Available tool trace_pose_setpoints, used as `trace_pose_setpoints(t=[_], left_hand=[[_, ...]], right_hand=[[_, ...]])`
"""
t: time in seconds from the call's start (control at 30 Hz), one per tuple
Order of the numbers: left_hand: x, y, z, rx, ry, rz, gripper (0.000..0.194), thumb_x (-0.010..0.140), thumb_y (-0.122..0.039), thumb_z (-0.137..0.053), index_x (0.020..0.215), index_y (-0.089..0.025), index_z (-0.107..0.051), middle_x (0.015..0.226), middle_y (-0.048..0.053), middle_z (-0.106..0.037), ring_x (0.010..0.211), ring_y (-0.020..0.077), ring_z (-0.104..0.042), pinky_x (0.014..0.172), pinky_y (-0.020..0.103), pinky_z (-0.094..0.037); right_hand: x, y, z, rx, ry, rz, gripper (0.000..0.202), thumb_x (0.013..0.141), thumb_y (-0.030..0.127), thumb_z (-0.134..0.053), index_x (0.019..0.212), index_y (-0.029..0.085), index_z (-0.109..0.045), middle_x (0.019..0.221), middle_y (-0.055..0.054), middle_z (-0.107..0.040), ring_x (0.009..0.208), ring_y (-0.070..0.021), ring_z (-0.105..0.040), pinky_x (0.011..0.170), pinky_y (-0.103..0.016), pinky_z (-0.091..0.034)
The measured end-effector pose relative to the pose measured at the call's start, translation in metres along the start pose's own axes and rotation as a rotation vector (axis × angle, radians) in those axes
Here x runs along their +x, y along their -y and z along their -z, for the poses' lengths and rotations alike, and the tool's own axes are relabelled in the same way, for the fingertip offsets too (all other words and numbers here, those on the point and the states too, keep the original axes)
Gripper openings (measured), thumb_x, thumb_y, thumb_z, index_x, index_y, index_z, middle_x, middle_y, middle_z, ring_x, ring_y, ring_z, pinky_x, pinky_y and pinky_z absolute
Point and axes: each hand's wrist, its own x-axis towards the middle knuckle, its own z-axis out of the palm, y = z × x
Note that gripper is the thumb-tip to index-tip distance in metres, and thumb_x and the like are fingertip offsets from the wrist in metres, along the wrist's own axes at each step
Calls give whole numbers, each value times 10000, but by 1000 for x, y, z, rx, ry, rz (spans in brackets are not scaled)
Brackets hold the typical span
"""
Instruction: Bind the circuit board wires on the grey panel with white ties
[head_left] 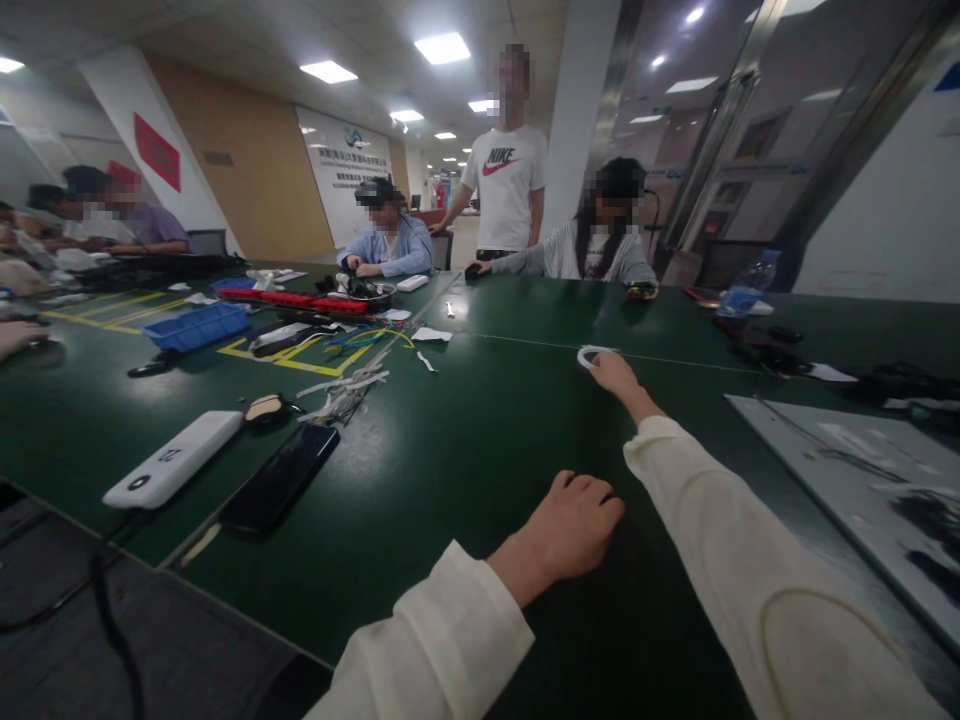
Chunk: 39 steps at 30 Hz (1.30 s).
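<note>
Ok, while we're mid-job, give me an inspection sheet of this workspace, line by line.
Surface: green table, glossy, with visible seams.
Job's things: white ring at the right hand's fingers.
Clutter: white device, black phone, pale strips and blue tray on the left; grey panel with dark items on the right.
Grippers: right hand extended to the ring; left hand nearer, fingers curled, underside hidden.
Cables: black cable hangs at the near left edge; coloured wires lie beyond the strips.
Surroundings: one person standing, others seated around the table; ceiling lights on.
</note>
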Motion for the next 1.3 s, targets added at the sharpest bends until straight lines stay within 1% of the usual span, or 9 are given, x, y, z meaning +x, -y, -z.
trace_pose_setpoints(t=[0.13,0.27,0.4,0.47,0.57,0.77,0.97,1.17,1.3], left_hand=[[2,0,1,24,41,-40,309,885,-198,-400,1173,-137,-493,1189,118,-537,1133,225,-477,916,387,-410],[2,1,1,58,31,-66,295,868,-209,-440,1140,-125,-516,1175,128,-549,1092,233,-506,870,370,-440],[-2,5,1,50,0,-79,263,886,-219,-395,1062,-136,-572,1118,119,-599,1060,230,-533,927,384,-409],[-4,7,1,38,-6,-89,272,894,-235,-382,1055,-156,-587,1134,107,-601,1096,231,-520,981,398,-366],[-5,8,-2,54,0,-103,269,895,-241,-388,1049,-176,-599,1210,95,-567,1156,240,-483,1018,425,-321],[-3,5,-3,83,7,-102,277,878,-236,-412,1080,-151,-583,1186,115,-570,1132,242,-496,967,429,-367],[-8,6,2,-13,-29,-12,346,913,-236,-331,1199,-200,-522,1279,71,-510,1186,197,-459,979,382,-360],[-16,9,4,-89,-50,36,354,904,-208,-353,1213,-192,-525,1292,55,-507,1218,180,-433,1028,370,-321],[-19,8,5,-96,-59,68,352,899,-203,-369,1215,-210,-524,1293,38,-504,1211,169,-438,1038,360,-315]], right_hand=[[8,46,-1,89,68,152,177,842,200,-486,873,114,-637,931,-120,-632,841,-191,-573,767,-281,-425],[18,127,-11,210,126,400,162,838,218,-517,922,142,-632,1018,-104,-605,905,-205,-567,824,-302,-425],[22,201,-21,324,129,555,332,845,167,-486,1171,130,-535,1202,-136,-509,1053,-214,-519,931,-333,-390],[19,222,-25,373,126,607,465,850,203,-494,1299,109,-416,1290,-160,-432,1149,-220,-462,990,-341,-352],[8,227,-29,420,150,681,572,850,249,-504,1374,128,-309,1368,-150,-358,1242,-216,-380,1045,-345,-302],[-32,158,-21,485,132,679,589,842,270,-479,1388,157,-289,1402,-122,-338,1295,-209,-313,1083,-379,-250],[-100,31,12,126,115,146,523,823,286,-498,1314,132,-407,1326,-140,-440,1248,-224,-379,1048,-358,-299],[-202,-89,35,-169,78,-442,546,856,457,-374,1319,171,-405,1279,-189,-449,1219,-386,-368,896,-585,-354],[-247,-133,42,-287,-12,-506,468,879,381,-265,1241,176,-479,1260,-193,-473,1222,-398,-354,895,-628,-311]])
